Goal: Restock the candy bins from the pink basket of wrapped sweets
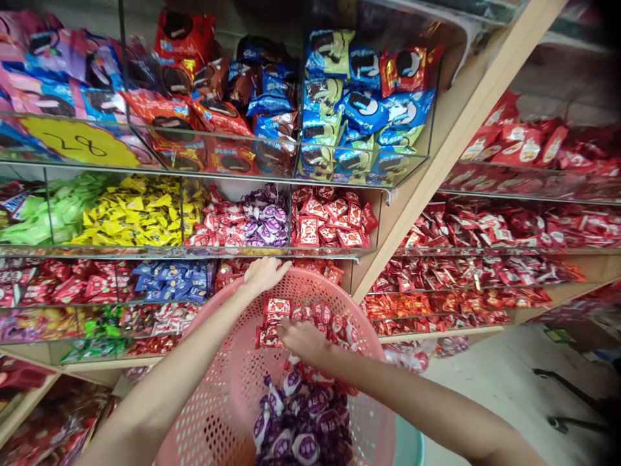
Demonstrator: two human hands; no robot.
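A pink perforated basket (213,362) stands tilted below the shelves. My left hand (264,273) is closed over its far rim, fingers wrapped round the edge. Inside the basket, my right hand (301,340) reaches to red-and-white wrapped candies (277,309), its fingers bent against them; whether it grips one is too blurred to tell. Purple-and-white wrapped candies (305,424) are heaped nearer to me in the basket. Just beyond the rim, a shelf compartment holds similar red-and-white packets (330,217), beside a compartment of purple and red candies (266,217).
Glass-fronted shelves hold yellow candies (138,210), blue packets (172,279) and larger snack packets (323,97). A yellow price sign (80,141) reads 28. A slanted wooden divider (466,129) rises on the right. A teal container (410,440) shows below the basket. Black legs (572,388) stand on the floor.
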